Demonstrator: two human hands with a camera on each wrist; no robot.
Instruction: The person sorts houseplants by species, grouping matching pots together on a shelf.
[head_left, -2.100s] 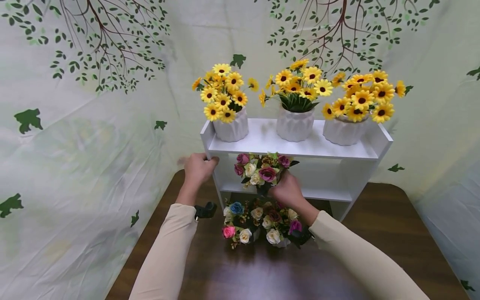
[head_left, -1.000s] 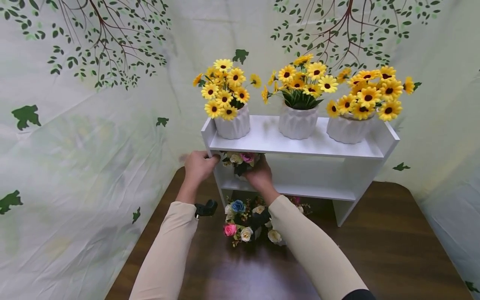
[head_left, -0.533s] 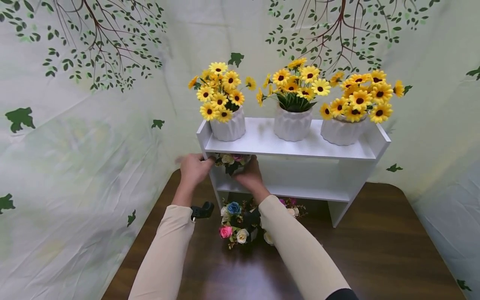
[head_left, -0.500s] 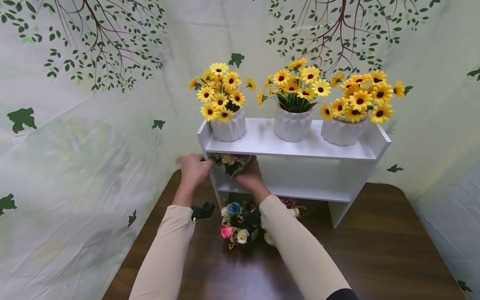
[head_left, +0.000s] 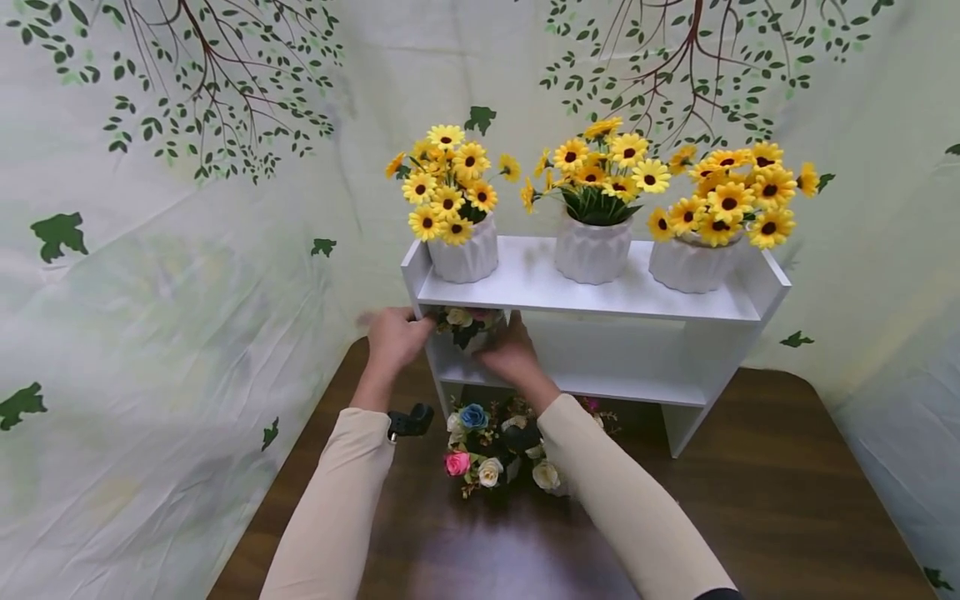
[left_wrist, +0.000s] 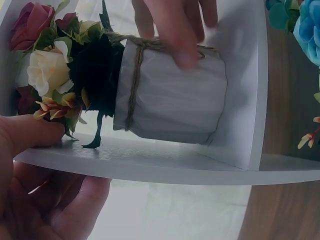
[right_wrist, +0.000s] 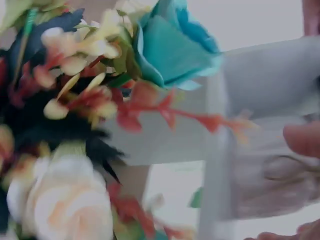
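Observation:
A white three-level shelf (head_left: 585,300) stands at the back of a dark wooden table (head_left: 750,500). My left hand (head_left: 393,337) grips the shelf's left side panel, thumb (left_wrist: 30,135) inside and fingers outside. My right hand (head_left: 512,350) holds a white twine-wrapped pot (left_wrist: 170,100) of mixed roses (head_left: 467,321) at the left end of the middle level, fingers (left_wrist: 175,25) curled over its side. The pot's base sits against the shelf board. In the right wrist view a fingertip (right_wrist: 302,140) lies on the blurred pot (right_wrist: 270,175).
Three white pots of yellow sunflowers (head_left: 463,250) (head_left: 592,250) (head_left: 690,262) line the top level. More rose bunches (head_left: 487,450), with a blue rose (right_wrist: 170,47), stand on the table under my right forearm. A leaf-printed cloth backs the scene.
My right hand has carried the rose pot from in front of the shelf leftward into the left end of the middle level. The left hand has kept its grip on the side panel.

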